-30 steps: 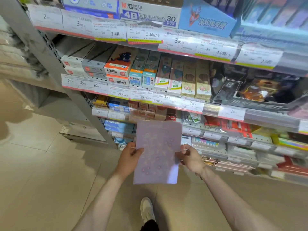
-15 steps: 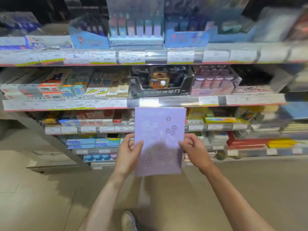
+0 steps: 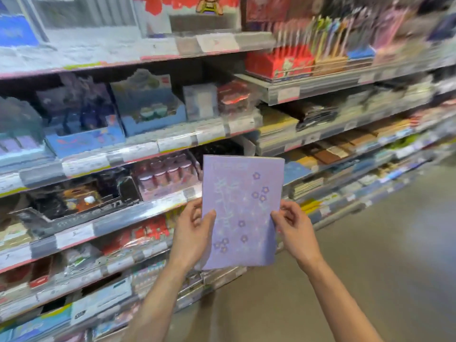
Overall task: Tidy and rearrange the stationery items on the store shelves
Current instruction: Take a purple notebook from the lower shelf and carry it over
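In front of the store shelves point(image 3: 148, 154), stocked in tiers and blurred, with price tags along every edge; boxes of small goods at far left, too smeared to read. At centre left, the left hand point(image 3: 195, 233), closed on the left edge of a lilac notebook point(image 3: 240, 213), thumb pressed flat on the cover, fingers tucked behind. Notebook upright in the air, cover facing the camera, small purple flowers scattered over it, clear of the shelves and above the floor point(image 3: 370, 280). At centre right, the right hand point(image 3: 296, 230), closed on the notebook's right edge, thumb on the front, fingers curled behind. Further right, flat stacks of notebooks point(image 3: 320, 154) on the lower tiers and a rack of pens point(image 3: 320, 43) higher up.
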The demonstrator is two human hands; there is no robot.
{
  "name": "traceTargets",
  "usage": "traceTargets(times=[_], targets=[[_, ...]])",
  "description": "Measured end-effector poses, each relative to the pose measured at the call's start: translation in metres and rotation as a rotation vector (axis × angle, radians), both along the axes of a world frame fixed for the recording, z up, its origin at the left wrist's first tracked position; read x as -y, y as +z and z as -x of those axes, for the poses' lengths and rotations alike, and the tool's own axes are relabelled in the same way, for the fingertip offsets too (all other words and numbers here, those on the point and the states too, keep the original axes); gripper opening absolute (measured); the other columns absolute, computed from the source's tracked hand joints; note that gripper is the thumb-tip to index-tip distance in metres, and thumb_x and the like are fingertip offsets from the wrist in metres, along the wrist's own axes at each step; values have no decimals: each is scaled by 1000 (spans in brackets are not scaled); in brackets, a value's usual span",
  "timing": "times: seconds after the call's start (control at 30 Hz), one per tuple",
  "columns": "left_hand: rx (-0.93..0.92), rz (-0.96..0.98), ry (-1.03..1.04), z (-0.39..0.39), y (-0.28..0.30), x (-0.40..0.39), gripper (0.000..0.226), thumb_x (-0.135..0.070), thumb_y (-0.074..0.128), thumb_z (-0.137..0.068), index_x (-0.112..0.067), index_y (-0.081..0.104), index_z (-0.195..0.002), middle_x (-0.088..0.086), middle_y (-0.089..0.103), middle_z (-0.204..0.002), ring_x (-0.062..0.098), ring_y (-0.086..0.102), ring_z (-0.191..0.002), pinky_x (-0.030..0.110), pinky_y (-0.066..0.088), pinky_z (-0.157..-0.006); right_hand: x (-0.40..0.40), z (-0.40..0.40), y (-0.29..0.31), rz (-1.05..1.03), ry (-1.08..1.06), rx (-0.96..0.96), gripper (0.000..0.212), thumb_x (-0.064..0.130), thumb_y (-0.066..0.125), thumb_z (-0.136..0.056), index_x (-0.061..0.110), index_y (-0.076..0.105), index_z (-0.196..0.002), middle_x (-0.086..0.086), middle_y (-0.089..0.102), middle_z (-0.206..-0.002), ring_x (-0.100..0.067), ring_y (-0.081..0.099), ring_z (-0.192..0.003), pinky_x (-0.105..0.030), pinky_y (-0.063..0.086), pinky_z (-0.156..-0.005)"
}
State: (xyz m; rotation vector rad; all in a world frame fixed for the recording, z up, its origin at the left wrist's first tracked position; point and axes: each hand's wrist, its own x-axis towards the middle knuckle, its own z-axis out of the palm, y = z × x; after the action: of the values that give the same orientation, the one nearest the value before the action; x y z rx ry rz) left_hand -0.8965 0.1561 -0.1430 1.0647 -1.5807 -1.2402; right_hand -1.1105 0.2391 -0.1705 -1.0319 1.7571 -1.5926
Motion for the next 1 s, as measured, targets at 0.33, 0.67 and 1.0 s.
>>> traceTargets(times=[0.33,0.67,1.0], targets=[[-100,-32,-190,206,0,57,25,-17,63,-95,-31,57,-115,-11,71,-105,4,71,-90,22,57,-76,7,171,17,-16,-260,-64,11,14,63,-95,18,62,-105,-14,68,-91,-16,63,-80,-35,50,-77],[-65,-32,-195,333,9,102,25,-24,62,-96,-34,54,-117,-15,69,-104,-1,70,-85,21,55,-72,52,299,26,3,-256,-46,11,17,63,-96,21,63,-106,-7,71,-95,-22,68,-92,-37,53,-83],[-141,-153,182,404,-1,104,24,-20,64,-94,-32,59,-114,-4,73,-108,13,72,-95,34,60,-81,124,404,16,21,126,7,14,7,63,-94,18,63,-104,-16,71,-86,-23,63,-75,-30,52,-72]])
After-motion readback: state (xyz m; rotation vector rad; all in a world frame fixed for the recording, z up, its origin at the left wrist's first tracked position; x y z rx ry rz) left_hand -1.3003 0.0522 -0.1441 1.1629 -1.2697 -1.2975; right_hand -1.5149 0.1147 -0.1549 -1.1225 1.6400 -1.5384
